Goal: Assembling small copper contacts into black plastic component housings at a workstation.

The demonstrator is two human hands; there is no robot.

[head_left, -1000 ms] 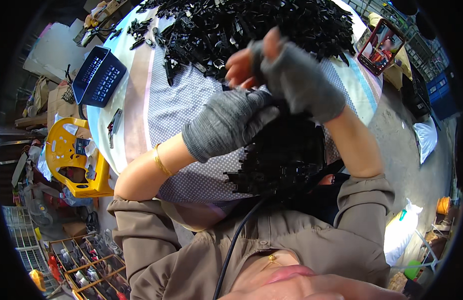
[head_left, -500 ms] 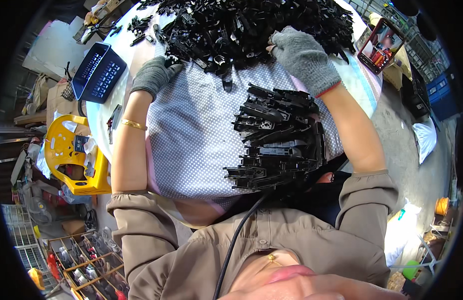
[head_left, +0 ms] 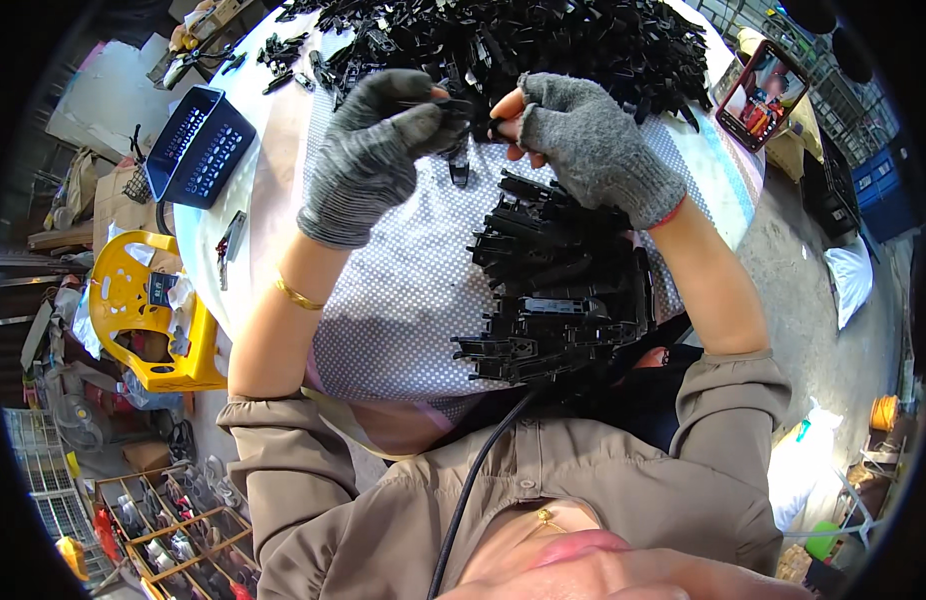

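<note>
My left hand (head_left: pixel 375 160), in a grey striped glove, is closed with its fingertips drawn together over the cloth. It pinches a black plastic part, mostly hidden by the glove. Facing it, my right hand (head_left: pixel 598 150), in a grey fingerless glove with a red cuff edge, grips a small black plastic part (head_left: pixel 495 129) between thumb and fingers. The two hands almost meet in front of a big heap of black plastic parts (head_left: pixel 543 40). Nearer to me, long black parts (head_left: pixel 553 310) lie stacked in a row. A single black part (head_left: pixel 459 172) rests just below my hands.
A white dotted cloth (head_left: pixel 383 330) covers part of the round table. At the left edge stands a dark blue basket (head_left: pixel 218 150), with a cutter-like tool (head_left: pixel 229 238) nearby. A phone (head_left: pixel 765 95) is propped at the right. A yellow chair (head_left: pixel 113 290) stands at left.
My left hand has moved right and up from the heap's left edge. My right hand has come left and slightly down from the heap. Both now meet in the middle, holding parts.
</note>
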